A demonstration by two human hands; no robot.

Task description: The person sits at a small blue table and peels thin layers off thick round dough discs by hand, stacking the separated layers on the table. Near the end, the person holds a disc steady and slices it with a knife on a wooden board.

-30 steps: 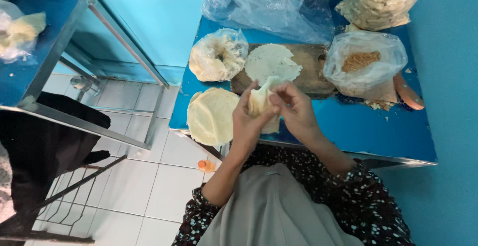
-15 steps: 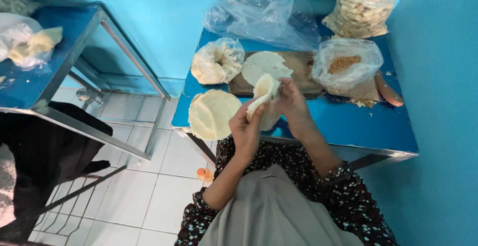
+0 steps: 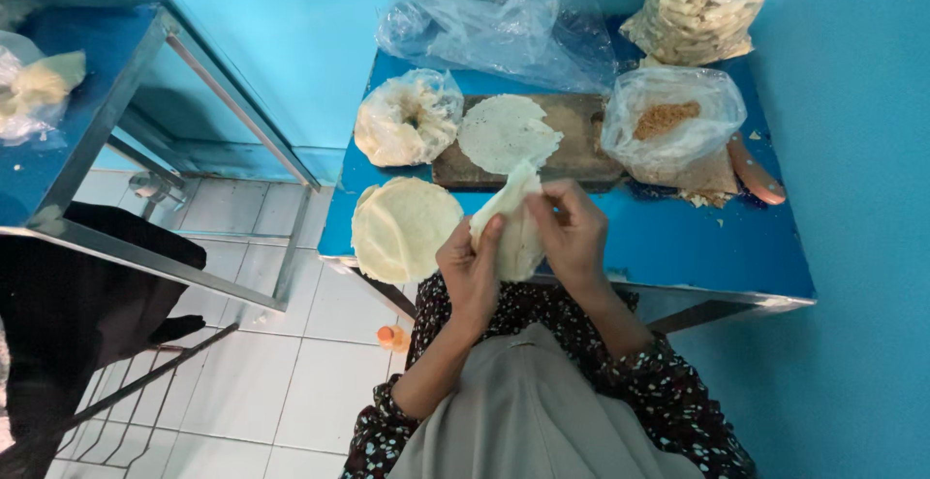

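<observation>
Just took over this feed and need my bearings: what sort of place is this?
Probably a small food-preparation spot, home-run or a modest workshop. Both hands hold a thin wrapper over a blue table with a wrapper stack, a wooden board, and bagged filling.

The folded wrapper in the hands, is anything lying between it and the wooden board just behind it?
Nothing visible does. Both the left hand and right hand hold the folded wrapper above the blue table, right at the wooden board's near edge. The board already carries a round flat wrapper.
</observation>
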